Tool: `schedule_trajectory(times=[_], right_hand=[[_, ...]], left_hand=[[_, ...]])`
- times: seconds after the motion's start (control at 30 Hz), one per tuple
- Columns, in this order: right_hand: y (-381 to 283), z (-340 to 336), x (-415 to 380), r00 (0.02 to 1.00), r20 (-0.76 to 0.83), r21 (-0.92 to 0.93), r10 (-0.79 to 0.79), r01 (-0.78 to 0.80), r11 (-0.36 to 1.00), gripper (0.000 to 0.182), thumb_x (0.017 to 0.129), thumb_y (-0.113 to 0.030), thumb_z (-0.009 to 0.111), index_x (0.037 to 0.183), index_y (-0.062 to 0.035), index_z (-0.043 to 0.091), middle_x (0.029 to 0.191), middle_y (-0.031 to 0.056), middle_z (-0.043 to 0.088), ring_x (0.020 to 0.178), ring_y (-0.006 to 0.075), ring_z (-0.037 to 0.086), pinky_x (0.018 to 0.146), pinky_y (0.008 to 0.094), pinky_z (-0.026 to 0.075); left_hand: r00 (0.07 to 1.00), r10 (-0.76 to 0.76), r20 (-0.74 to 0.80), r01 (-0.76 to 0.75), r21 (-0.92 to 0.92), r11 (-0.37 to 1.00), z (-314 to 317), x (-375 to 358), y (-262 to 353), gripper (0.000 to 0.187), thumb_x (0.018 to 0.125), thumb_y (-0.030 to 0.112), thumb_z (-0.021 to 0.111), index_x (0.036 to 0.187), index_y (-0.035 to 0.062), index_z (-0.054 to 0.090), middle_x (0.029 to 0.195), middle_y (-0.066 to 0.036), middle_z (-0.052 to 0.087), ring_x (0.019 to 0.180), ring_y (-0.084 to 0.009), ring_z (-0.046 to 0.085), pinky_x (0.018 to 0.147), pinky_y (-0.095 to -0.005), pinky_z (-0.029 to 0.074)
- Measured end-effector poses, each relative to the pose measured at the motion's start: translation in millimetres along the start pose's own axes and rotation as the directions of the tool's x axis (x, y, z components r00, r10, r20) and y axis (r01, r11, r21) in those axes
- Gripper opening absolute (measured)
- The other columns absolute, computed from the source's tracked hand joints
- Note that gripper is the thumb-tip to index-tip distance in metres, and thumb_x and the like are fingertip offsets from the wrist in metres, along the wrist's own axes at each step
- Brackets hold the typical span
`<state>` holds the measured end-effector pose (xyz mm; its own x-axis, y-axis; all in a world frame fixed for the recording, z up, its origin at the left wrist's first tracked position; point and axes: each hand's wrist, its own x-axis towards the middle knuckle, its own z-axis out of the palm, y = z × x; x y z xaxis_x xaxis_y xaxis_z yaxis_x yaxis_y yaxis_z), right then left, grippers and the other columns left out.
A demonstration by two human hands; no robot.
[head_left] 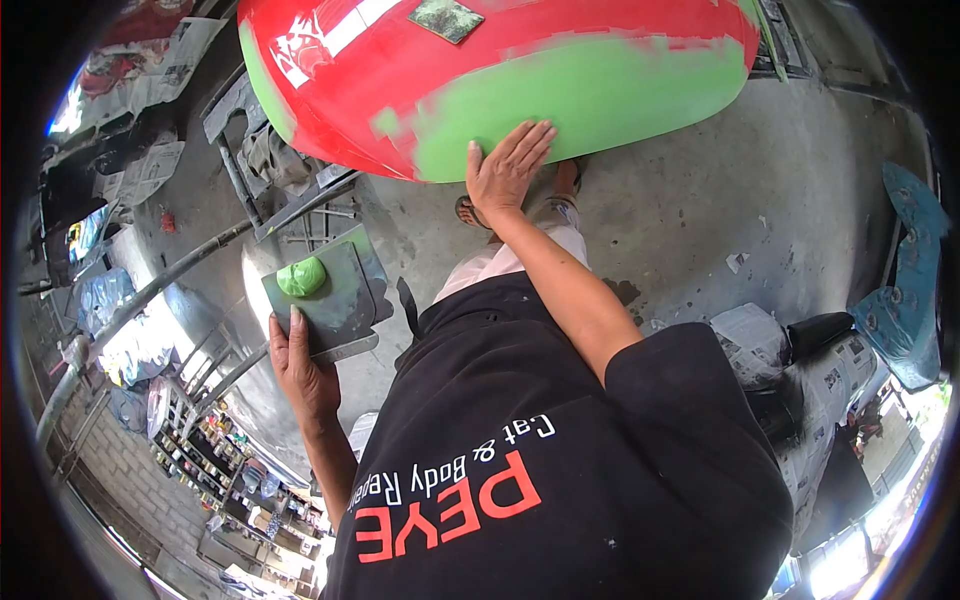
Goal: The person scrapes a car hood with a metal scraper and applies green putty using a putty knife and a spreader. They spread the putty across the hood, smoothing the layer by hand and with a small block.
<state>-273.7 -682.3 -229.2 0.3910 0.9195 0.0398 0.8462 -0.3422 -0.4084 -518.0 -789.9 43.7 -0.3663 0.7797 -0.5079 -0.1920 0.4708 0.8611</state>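
Note:
My right hand lies flat, fingers spread, on the lower edge of a green patch on a red car panel. Nothing shows between its fingers and the surface. At the left, my left hand grips the near edge of a grey board, with the thumb on top. A lump of light green putty sits on the board, just beyond the fingertips. Higher on the red panel is a small dark square piece.
Metal pipe frames stand at the left. Shelves with many small items are at lower left. Paper-covered parts and a blue panel are at the right. My feet stand beside the car.

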Motion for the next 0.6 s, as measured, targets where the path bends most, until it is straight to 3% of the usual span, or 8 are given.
schedule_trajectory(times=[0.13,0.27,0.4,0.53,0.6], right_hand=[[17,-8,13,0.999,-0.017,-0.007,-0.029,0.028,1.000,0.096,0.101,-0.052,0.043,0.150,0.0230,0.010,0.156,0.0468,0.008,0.148,0.0608,0.006,0.121,0.0629,0.013],[95,-19,111,0.965,-0.225,-0.030,0.132,-0.142,0.989,0.098,0.099,-0.053,0.047,0.152,0.0203,0.011,0.159,0.0432,0.007,0.150,0.0573,0.006,0.123,0.0598,0.010],[185,-38,207,0.904,-0.278,0.081,0.323,-0.313,0.946,0.097,0.099,-0.058,0.043,0.153,0.0182,0.013,0.161,0.0399,0.009,0.152,0.0538,0.007,0.123,0.0580,0.012],[190,-45,215,0.892,-0.279,0.116,0.355,-0.335,0.935,0.097,0.100,-0.058,0.042,0.153,0.0183,0.014,0.161,0.0398,0.010,0.152,0.0539,0.007,0.123,0.0575,0.012],[163,-31,190,0.915,-0.298,0.025,0.272,-0.278,0.960,0.098,0.100,-0.062,0.036,0.153,0.0179,0.014,0.161,0.0401,0.011,0.151,0.0547,0.009,0.122,0.0597,0.012]], left_hand=[[1.000,-0.003,0.015,0.003,0.000,1.000,7,3,1,0.043,0.105,0.022,0.059,0.140,0.0007,0.048,0.124,-0.007,0.063,0.108,-0.0130,0.062,0.096,-0.0290,0.050],[0.999,-0.003,0.054,0.003,0.005,1.000,4,4,2,0.043,0.104,0.021,0.059,0.141,0.0009,0.047,0.125,-0.007,0.063,0.110,-0.0133,0.061,0.097,-0.0296,0.049],[1.000,0.010,0.005,-0.010,-0.006,1.000,-5,-3,-5,0.041,0.105,0.021,0.057,0.141,0.0030,0.049,0.123,-0.009,0.064,0.109,-0.0167,0.065,0.093,-0.0319,0.055],[0.999,0.021,-0.025,-0.021,0.029,0.999,-16,-8,-11,0.045,0.104,0.022,0.058,0.144,0.0030,0.047,0.126,-0.010,0.063,0.111,-0.0181,0.064,0.094,-0.0335,0.055],[0.999,0.001,-0.042,-0.002,-0.010,1.000,-11,-10,-13,0.047,0.104,0.022,0.059,0.145,0.0027,0.046,0.127,-0.011,0.062,0.112,-0.0183,0.064,0.094,-0.0340,0.055]])
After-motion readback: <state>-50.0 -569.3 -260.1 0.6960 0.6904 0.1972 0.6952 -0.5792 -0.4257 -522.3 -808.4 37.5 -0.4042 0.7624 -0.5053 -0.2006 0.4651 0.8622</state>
